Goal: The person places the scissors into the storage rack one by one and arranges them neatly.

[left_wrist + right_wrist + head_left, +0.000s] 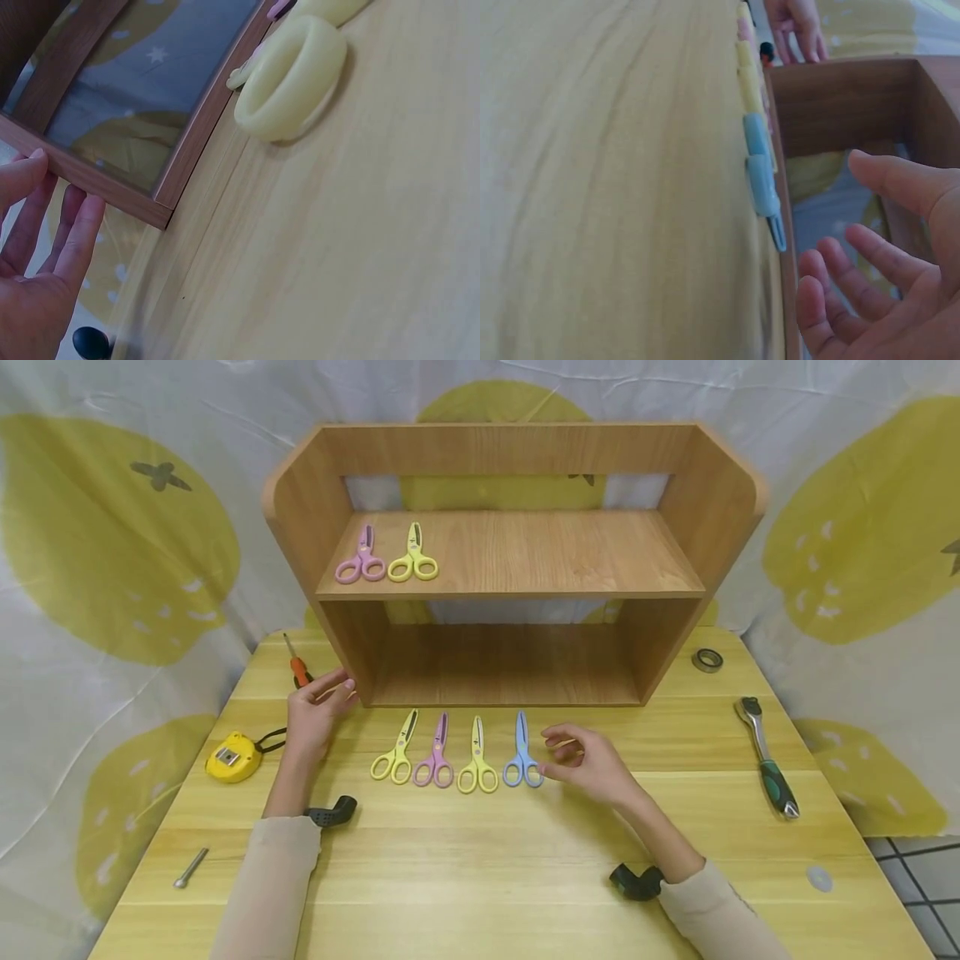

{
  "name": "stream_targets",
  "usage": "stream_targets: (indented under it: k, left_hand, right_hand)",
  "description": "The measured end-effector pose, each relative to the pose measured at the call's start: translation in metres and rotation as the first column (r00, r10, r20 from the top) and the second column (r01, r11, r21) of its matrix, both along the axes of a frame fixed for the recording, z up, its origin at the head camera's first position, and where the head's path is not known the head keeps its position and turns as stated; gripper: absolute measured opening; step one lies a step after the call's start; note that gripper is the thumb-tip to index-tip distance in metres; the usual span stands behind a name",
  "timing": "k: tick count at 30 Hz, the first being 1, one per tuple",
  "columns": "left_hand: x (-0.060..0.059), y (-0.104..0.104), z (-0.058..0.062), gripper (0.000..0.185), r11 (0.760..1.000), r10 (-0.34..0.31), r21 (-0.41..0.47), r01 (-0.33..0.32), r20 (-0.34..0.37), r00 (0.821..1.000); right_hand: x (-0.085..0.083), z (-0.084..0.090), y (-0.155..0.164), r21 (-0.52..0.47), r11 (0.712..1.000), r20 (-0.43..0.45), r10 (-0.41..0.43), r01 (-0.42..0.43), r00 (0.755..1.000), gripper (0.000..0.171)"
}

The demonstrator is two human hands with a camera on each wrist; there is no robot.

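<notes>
My left hand [313, 714] is at the lower left side of a wooden two-tier shelf [510, 596], its fingertips touching or very near the side panel. In the left wrist view, the thumb and fingers are spread beside that panel's edge. My right hand [592, 764] hovers over the table, just right of the blue scissors [522, 752], fingers loosely bent and holding nothing. In a row left of them lie yellow scissors [477, 758], purple scissors [435, 753] and another yellow pair [396, 750]. On the upper shelf rest purple scissors [363, 558] and yellow scissors [413, 557].
A screwdriver [298, 667], a yellow tape measure [233, 758] and a small metal bolt-like piece [191, 868] lie at left. Rightward are a ring-shaped bearing [707, 660], a ratchet wrench [768, 760] and a grey disc [820, 878]. Lemon-print cloth hangs behind the table.
</notes>
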State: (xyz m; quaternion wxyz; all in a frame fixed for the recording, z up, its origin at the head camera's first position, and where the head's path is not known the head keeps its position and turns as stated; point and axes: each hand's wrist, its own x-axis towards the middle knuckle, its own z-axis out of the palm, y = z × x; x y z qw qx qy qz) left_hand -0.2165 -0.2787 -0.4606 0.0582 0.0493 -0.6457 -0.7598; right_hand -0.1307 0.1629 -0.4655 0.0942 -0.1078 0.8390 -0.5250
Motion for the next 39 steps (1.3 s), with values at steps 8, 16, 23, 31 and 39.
stream_targets:
  k: [8, 16, 23, 31, 39]
  left_hand:
    - [0.000, 0.001, -0.001, 0.044, 1.000, 0.013, 0.016, -0.013, 0.005, 1.000]
    - [0.000, 0.002, -0.001, 0.042, 1.000, 0.020, 0.016, -0.020, 0.001, 1.000]
    - [-0.002, 0.000, -0.007, 0.043, 1.000, 0.023, 0.013, -0.023, 0.001, 1.000]
    - [-0.003, -0.001, -0.019, 0.047, 1.000, 0.021, -0.005, -0.021, 0.008, 1.000]
    - [-0.003, 0.001, -0.012, 0.042, 0.999, 0.035, -0.008, -0.035, -0.004, 0.999]
  right_hand:
    - [0.001, -0.013, -0.006, 0.027, 1.000, 0.008, 0.014, -0.014, 1.000, 0.053]
    - [0.002, -0.023, -0.013, 0.038, 0.999, -0.017, 0.012, -0.011, 1.000, 0.051]
    - [0.003, -0.028, -0.018, 0.101, 0.994, -0.012, -0.028, 0.029, 1.000, 0.054]
    - [0.009, -0.037, -0.021, 0.210, 0.977, -0.101, -0.019, 0.041, 0.995, 0.058]
    - [0.010, -0.034, -0.025, 0.241, 0.968, -0.145, -0.042, 0.077, 0.988, 0.043]
